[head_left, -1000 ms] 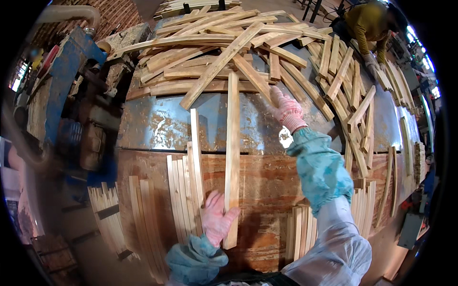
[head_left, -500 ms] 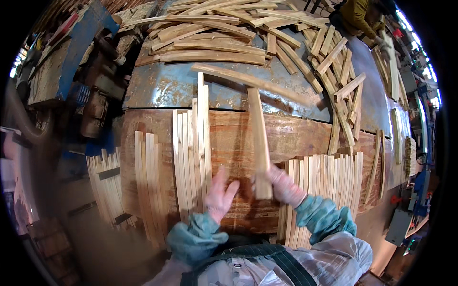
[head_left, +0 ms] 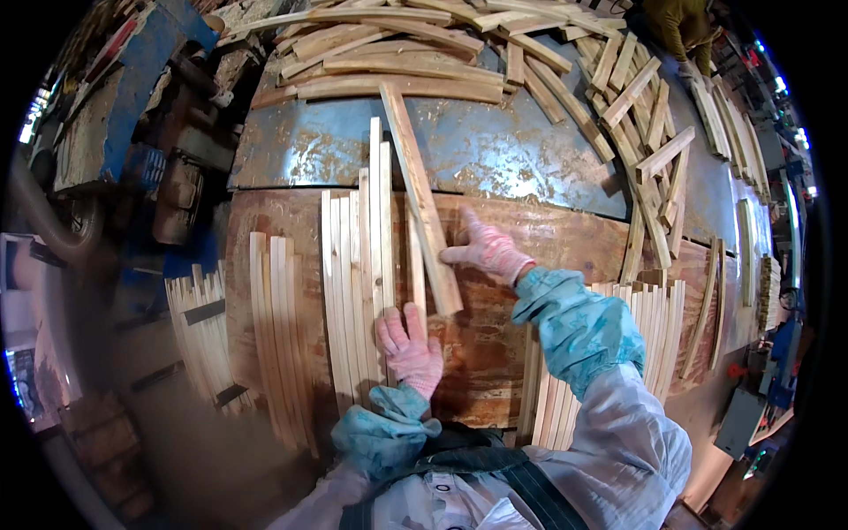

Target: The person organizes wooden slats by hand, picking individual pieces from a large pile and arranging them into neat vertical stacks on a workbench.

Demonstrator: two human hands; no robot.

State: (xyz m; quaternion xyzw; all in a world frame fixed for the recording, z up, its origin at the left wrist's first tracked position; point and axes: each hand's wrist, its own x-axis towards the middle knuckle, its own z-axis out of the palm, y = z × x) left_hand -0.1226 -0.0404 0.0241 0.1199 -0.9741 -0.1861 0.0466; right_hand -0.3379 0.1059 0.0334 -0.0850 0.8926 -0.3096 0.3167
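Observation:
My left hand [head_left: 413,353], in a pink-and-white glove, has its fingers stretched out at the near end of a narrow wood strip [head_left: 417,274]. That strip stands just right of a row of pale strips [head_left: 346,283]. A longer wood strip [head_left: 413,181] slants over it, its far end on the blue metal surface, its near end over the brown board. To its right is my right hand [head_left: 490,249], gloved alike, fingers spread, the thumb tip at the slanted strip's edge. Whether the thumb touches the wood is hard to tell.
Loose wood pieces [head_left: 397,84] are heaped across the far side of the blue metal surface [head_left: 336,146]. More strips line the brown board [head_left: 548,216] at right [head_left: 654,327] and left [head_left: 281,327]. Machinery [head_left: 132,97] stands far left. Another person [head_left: 676,31] handles wood at far right.
My right hand has let go of the strip it gripped and moved farther away. The crosswise strip now slants lengthwise, and another strip stands beside the left row. My left hand has moved slightly right.

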